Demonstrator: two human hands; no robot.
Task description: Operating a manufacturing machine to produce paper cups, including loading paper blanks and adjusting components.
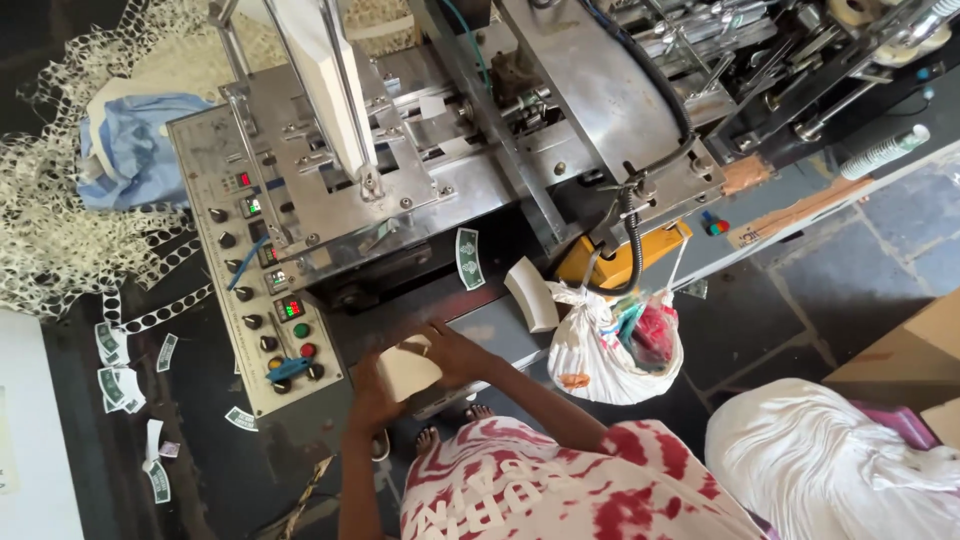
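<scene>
Both my hands hold a small stack of cream paper blanks [408,370] in front of a metal machine [480,160]. My left hand [368,398] grips the stack's left side. On the right and top side of the stack rests my right hand [457,352]. The stack sits just below the machine's front edge, beside the grey control panel [262,300] with its knobs, coloured buttons and small lit displays. A curved white blank [531,293] and a green-printed blank [469,258] lie on the machine just above my hands.
A white plastic bag [612,352] with coloured contents hangs from the machine at right. Punched paper waste [55,230] and a blue cloth [130,150] lie at left, with printed blanks [112,385] on the floor. A white cloth bundle [830,465] and a cardboard box [910,350] are at lower right.
</scene>
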